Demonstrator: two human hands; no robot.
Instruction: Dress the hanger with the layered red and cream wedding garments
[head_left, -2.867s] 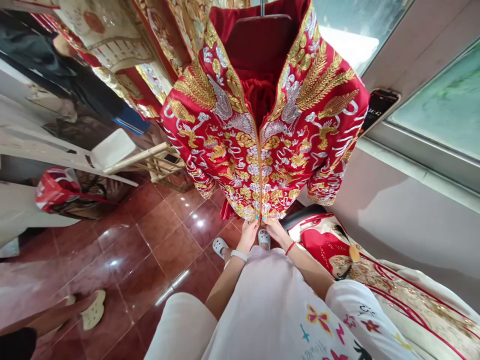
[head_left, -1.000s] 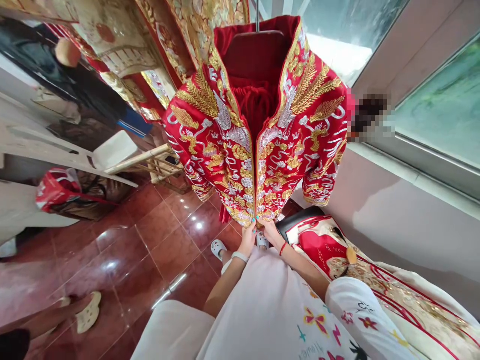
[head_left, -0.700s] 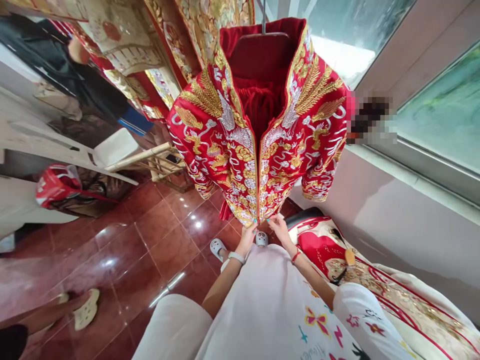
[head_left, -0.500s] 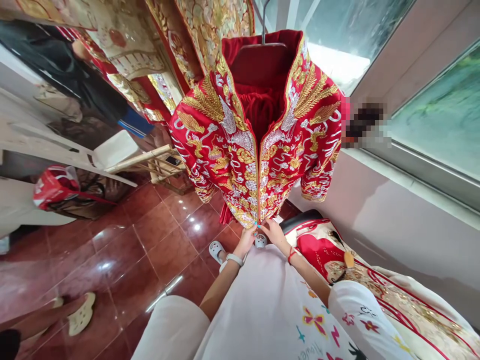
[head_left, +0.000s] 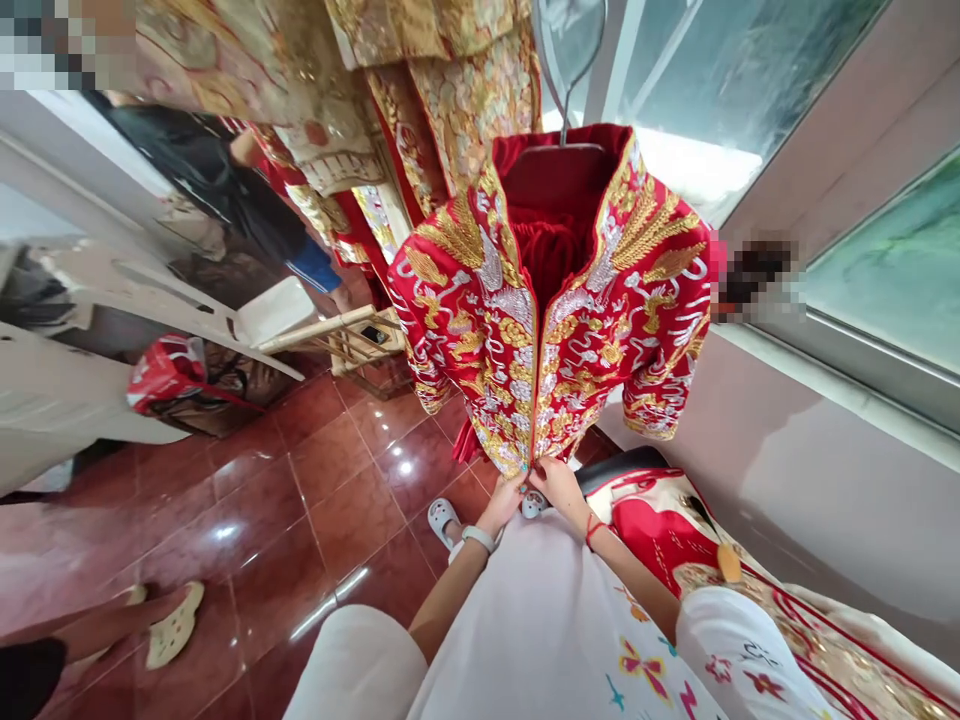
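A red jacket (head_left: 592,345) with dense gold and silver embroidery hangs in front of me on a hanger (head_left: 564,150), its collar standing up. The front edges part at the neck and meet lower down. At the bottom of the front seam, my left hand (head_left: 505,500) pinches the hem on one side. My right hand (head_left: 556,482) is closed on the other side of the same hem, close beside the left. Whatever small fastening lies between the fingertips is too small to make out.
More gold and red embroidered garments (head_left: 465,120) hang at the upper left. A bamboo rack (head_left: 367,340) and a red bag (head_left: 169,372) stand at left. An embroidered cream-and-red cloth (head_left: 660,525) lies to my right, below a window (head_left: 892,250). Another person's leg (head_left: 105,625) shows at lower left.
The view has shifted, so the jacket and both hands appear slightly lower and further right. Both hands keep their hold at the bottom of the front seam.
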